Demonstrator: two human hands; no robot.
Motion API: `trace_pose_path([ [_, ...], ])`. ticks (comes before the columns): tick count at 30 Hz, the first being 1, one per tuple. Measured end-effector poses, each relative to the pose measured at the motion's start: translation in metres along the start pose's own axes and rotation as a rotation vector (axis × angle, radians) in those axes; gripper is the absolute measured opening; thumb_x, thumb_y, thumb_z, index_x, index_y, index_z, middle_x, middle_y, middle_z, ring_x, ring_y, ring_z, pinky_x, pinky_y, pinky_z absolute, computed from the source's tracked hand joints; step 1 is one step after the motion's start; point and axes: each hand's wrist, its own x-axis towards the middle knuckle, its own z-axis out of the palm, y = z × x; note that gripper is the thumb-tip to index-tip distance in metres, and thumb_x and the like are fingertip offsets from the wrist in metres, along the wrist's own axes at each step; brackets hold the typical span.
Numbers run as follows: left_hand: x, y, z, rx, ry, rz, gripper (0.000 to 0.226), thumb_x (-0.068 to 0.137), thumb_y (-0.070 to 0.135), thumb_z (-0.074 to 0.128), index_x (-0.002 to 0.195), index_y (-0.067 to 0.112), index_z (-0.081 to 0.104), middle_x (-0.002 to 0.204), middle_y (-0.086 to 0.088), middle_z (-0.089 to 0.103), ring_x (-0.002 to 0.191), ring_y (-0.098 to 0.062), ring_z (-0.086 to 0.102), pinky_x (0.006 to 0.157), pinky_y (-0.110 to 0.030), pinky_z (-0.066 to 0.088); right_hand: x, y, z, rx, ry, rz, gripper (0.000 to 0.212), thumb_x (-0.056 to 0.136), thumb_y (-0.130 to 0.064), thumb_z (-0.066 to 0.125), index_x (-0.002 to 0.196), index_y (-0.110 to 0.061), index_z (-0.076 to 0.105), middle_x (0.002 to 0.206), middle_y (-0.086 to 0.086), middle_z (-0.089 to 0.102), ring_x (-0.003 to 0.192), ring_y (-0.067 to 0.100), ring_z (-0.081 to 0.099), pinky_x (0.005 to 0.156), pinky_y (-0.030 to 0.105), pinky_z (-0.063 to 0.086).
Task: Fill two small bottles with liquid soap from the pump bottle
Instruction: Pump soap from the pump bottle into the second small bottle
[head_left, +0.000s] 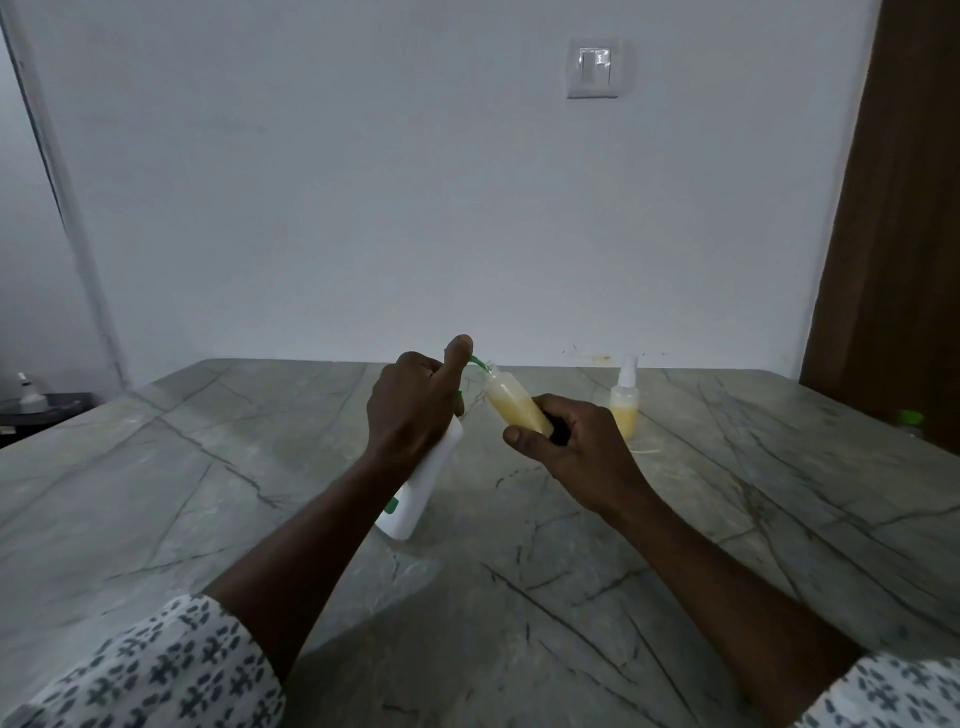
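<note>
Fingers of the left hand (410, 410) are being clamped round the smooth white pump bottle (423, 488), tilted on the veined stone bench (234, 467); a translucent cylindrical small bottle (511, 402), part-filled yellow, is being gripped by the right hand (576, 441) at the spout (480, 364). A second bottle (623, 408) is standing beyond.

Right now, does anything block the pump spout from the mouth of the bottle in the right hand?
Nothing visible does. The green spout reaches the open mouth of the tilted small bottle; the right hand grips its lower end.
</note>
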Motion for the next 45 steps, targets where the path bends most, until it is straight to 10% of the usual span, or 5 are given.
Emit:
trace_pose_path([
  [13, 0.002, 0.003, 0.006, -0.003, 0.118, 0.056, 0.052, 0.080, 0.035, 0.032, 0.053, 0.004, 0.065, 0.048, 0.000, 0.061, 0.056, -0.026, 0.057, 0.057, -0.038, 0.046, -0.001, -0.002, 0.002, -0.030, -0.011, 0.009, 0.023, 0.083, -0.032, 0.075, 0.098, -0.017, 0.069, 0.064, -0.010, 0.057, 0.055, 0.005, 0.050, 0.054, 0.013, 0.038],
  [17, 0.001, -0.002, 0.009, -0.077, 0.117, 0.031, 0.066, 0.093, 0.051, 0.028, 0.054, 0.014, 0.066, 0.053, 0.000, 0.065, 0.057, -0.016, 0.060, 0.063, -0.030, 0.044, -0.001, -0.005, 0.002, 0.026, -0.019, 0.012, 0.021, 0.084, -0.031, 0.075, 0.095, -0.014, 0.069, 0.066, 0.003, 0.061, 0.058, 0.026, 0.059, 0.057, 0.036, 0.048],
  [32, 0.006, -0.017, -0.013, -0.841, -0.327, -0.116, 0.070, 0.095, 0.065, 0.034, 0.063, 0.005, 0.052, 0.057, -0.015, 0.055, 0.047, -0.024, 0.050, 0.048, -0.028, 0.044, -0.005, -0.005, 0.012, 0.461, -0.151, 0.225, 0.025, 0.093, -0.011, 0.064, 0.116, -0.005, 0.056, 0.096, 0.027, 0.069, 0.073, 0.027, 0.067, 0.073, 0.039, 0.061],
  [41, 0.007, -0.033, -0.026, -0.549, -0.558, 0.053, 0.045, 0.078, 0.048, 0.062, 0.090, 0.005, 0.070, 0.097, -0.019, 0.068, 0.090, -0.032, 0.063, 0.087, -0.045, 0.048, -0.009, -0.004, 0.023, 0.524, -0.245, 0.302, 0.028, 0.096, -0.008, 0.058, 0.122, 0.000, 0.050, 0.106, 0.030, 0.066, 0.087, 0.032, 0.070, 0.082, 0.043, 0.060],
  [45, 0.004, -0.039, -0.036, -0.429, -0.676, -0.038, 0.080, 0.062, 0.050, 0.074, 0.135, 0.023, 0.052, 0.129, -0.003, 0.060, 0.116, -0.022, 0.061, 0.099, -0.039, 0.049, -0.008, -0.002, 0.023, 0.499, -0.238, 0.324, 0.028, 0.097, -0.010, 0.057, 0.123, -0.004, 0.049, 0.109, 0.027, 0.067, 0.090, 0.030, 0.071, 0.084, 0.044, 0.060],
])
